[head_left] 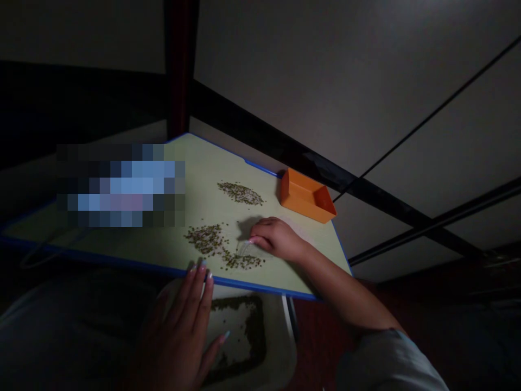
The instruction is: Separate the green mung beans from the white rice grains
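My right hand (273, 238) is closed over the pale board, its thumb and forefinger pinching a thin, see-through curved tool (244, 247) whose kind I cannot make out. The tool's end is at the near right pile of small green-brown grains (243, 262). To its left, and joining it, lies a bigger pile of grains (207, 240). A third grain pile (240, 193) lies farther back. My left hand (183, 320) is open, fingers stretched out, with its fingertips at the board's blue near edge; it holds nothing.
An orange rectangular box (306, 195) stands at the right back of the blue-edged board (285, 282). Below the near edge is a white tub (290, 331) with dark grains along its inner sides. A blurred-out patch (126, 187) covers the board's left. Pale panels (325, 81) rise behind.
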`<state>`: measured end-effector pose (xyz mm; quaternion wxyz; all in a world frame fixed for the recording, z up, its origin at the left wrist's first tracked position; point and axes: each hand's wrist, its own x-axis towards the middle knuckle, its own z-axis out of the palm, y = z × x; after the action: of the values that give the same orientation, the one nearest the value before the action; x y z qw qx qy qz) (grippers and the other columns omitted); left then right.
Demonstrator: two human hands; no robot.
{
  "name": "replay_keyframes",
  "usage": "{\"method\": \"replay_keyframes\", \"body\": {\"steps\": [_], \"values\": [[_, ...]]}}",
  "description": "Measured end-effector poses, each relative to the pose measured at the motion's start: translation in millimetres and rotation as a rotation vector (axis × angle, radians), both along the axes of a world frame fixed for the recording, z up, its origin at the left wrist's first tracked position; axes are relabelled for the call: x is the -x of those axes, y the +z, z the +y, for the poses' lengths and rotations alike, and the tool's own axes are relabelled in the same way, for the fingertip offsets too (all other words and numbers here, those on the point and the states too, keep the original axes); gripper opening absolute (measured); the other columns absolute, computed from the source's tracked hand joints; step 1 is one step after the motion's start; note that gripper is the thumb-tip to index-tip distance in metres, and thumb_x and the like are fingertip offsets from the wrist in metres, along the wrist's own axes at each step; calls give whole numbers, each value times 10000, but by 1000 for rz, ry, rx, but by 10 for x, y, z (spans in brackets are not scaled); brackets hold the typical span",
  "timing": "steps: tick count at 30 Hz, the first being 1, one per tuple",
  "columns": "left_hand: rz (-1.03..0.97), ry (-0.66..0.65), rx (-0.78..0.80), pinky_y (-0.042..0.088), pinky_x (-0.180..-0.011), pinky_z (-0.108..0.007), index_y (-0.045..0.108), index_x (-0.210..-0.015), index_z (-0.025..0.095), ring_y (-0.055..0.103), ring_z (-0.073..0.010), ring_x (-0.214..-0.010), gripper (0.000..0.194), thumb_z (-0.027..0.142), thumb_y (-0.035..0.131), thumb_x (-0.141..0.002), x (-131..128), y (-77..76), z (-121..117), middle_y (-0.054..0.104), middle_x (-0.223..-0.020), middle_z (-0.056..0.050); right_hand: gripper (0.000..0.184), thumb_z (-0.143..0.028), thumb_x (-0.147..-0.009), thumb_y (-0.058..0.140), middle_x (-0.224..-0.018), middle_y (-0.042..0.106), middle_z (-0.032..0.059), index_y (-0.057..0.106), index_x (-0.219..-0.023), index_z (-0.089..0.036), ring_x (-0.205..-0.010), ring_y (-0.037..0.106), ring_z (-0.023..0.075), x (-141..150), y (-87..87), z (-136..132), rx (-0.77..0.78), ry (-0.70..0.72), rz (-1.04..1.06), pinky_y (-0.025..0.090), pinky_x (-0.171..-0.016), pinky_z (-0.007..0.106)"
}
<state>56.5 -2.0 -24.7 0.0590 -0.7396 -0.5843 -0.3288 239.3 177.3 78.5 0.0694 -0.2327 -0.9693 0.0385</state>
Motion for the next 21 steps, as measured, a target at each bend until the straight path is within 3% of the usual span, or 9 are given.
{"method": "replay_keyframes", "body": {"steps": [5,11,21], "values": [[26,2,-6,296,-1079,-527,215,-1425,119,322,-334,-1378,767,553,361,-809,16,5,6,382,-1474,-186,365,-433,-957,368,-722,609,32,569,-797,-174,-708,531,140,-167,13,-47,29,-14,22,362,-699,250],[262,-34,-98,307,-1055,-538,220,-1406,31,278,-385,-1388,803,522,410,-800,93,-58,15,296,-1496,-253,351,-420,-955,381,-701,582,23,554,-776,-174,-696,511,134,-306,6,-91,81,12,82,355,-702,248],[356,-16,-31,324,-1048,-547,189,-1402,-9,256,-411,-1391,857,550,409,-791,106,-44,21,225,-1510,-289,321,-386,-947,420,-671,502,-9,525,-731,-172,-665,446,116,-506,25,-115,191,-19,172,322,-676,244]]}}
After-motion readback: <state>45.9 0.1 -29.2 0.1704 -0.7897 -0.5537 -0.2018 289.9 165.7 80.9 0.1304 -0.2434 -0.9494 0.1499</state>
